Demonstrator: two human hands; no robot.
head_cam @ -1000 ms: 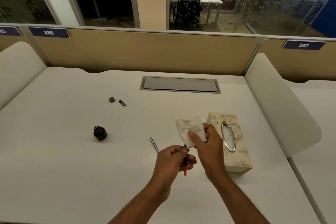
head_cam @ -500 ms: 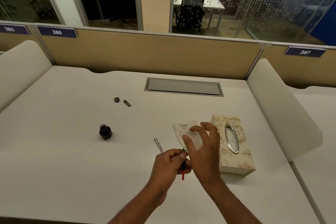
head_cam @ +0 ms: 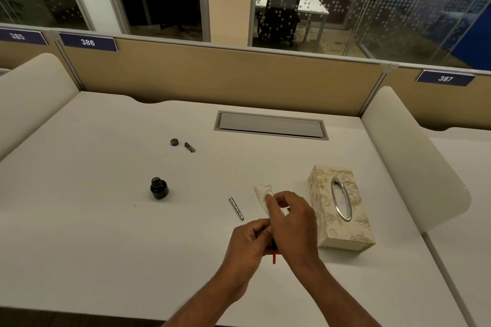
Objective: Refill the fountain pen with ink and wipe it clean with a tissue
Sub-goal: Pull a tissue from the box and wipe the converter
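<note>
My left hand [head_cam: 248,243] grips the inner part of the fountain pen [head_cam: 274,257]; only its dark body and red end show below my fingers. My right hand [head_cam: 292,223] holds a white tissue [head_cam: 263,195] folded over the pen's upper end, which is hidden. The open ink bottle [head_cam: 159,188] stands on the desk to the left. Its cap [head_cam: 174,142] and a small metal pen piece [head_cam: 190,147] lie farther back. A patterned metal pen barrel [head_cam: 236,208] lies just left of my hands.
A floral tissue box [head_cam: 337,207] stands right of my hands. A grey cable hatch [head_cam: 271,126] is set in the white desk [head_cam: 93,220]. Beige partition panels close the back, and curved white dividers rise at both sides.
My right hand has lowered and wrapped the tissue closer around the pen's tip, so less tissue shows. The camera view has shifted slightly.
</note>
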